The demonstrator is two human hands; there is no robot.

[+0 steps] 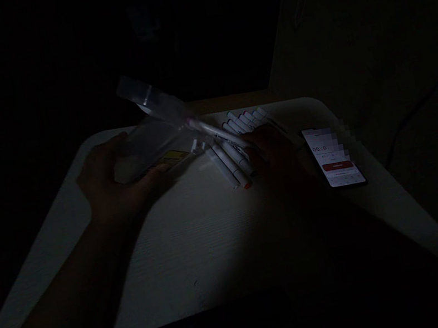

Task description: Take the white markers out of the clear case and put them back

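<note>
My left hand (114,179) is closed around a clear plastic case (147,140), with the thumb low on its near side. The case is tilted, and a translucent flap (154,99) rises from it toward the upper left. A yellow label (175,155) shows by the thumb. In my right hand (269,149) is a white marker (217,132), its far end pointing at the case's opening. Loose white markers (228,165), one with an orange end, lie under and beside that hand. Deep shadow hides most of the right fingers.
Several more markers (243,120) with coloured ends lie in a row at the table's far side. A lit phone (334,158) rests near the right edge of the pale table (169,269). A wall (376,46) stands to the right; the room is very dark.
</note>
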